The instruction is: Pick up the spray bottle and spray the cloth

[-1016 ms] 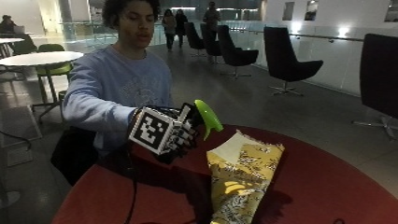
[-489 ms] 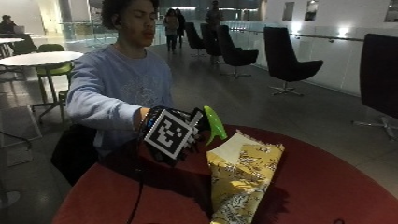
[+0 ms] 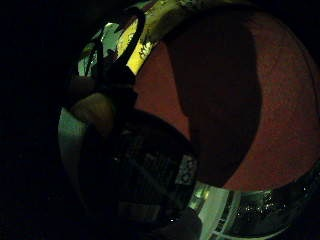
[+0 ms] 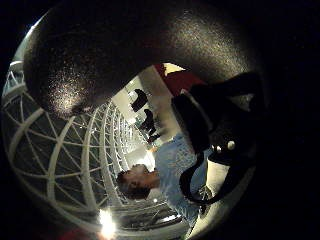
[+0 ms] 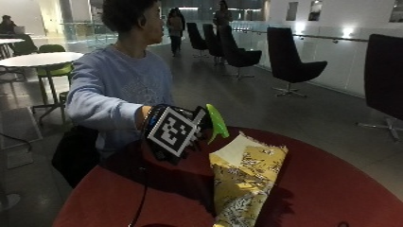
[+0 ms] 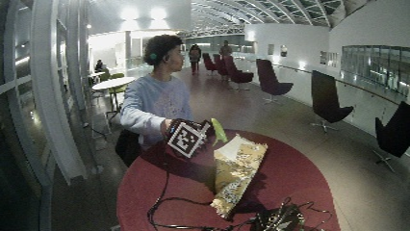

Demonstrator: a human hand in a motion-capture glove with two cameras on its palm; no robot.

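Note:
My gloved right hand point(image 5: 178, 134) grips a spray bottle with a green head point(image 5: 216, 121) and holds it in the air over the near-left part of the round red table point(image 5: 327, 189). The green nozzle points toward the yellow patterned cloth point(image 5: 247, 177), which lies folded on the table just beside the hand. In the wide outside view the hand point(image 6: 188, 138), the bottle's green head point(image 6: 218, 130) and the cloth point(image 6: 234, 168) stand the same way. The little finger side palm view shows the bottle's dark labelled body point(image 3: 150, 175) close to the palm, above the red table point(image 3: 225, 100) and the cloth point(image 3: 145, 35).
A tangle of cables and a small dark device point(image 6: 275, 221) lie at the table's front edge. Dark lounge chairs point(image 5: 293, 61) stand along the wall behind, and a white table with green chairs point(image 5: 41, 59) stands at the far left.
The hand and the bottle have shifted slightly toward the cloth. The person's head has turned to the side.

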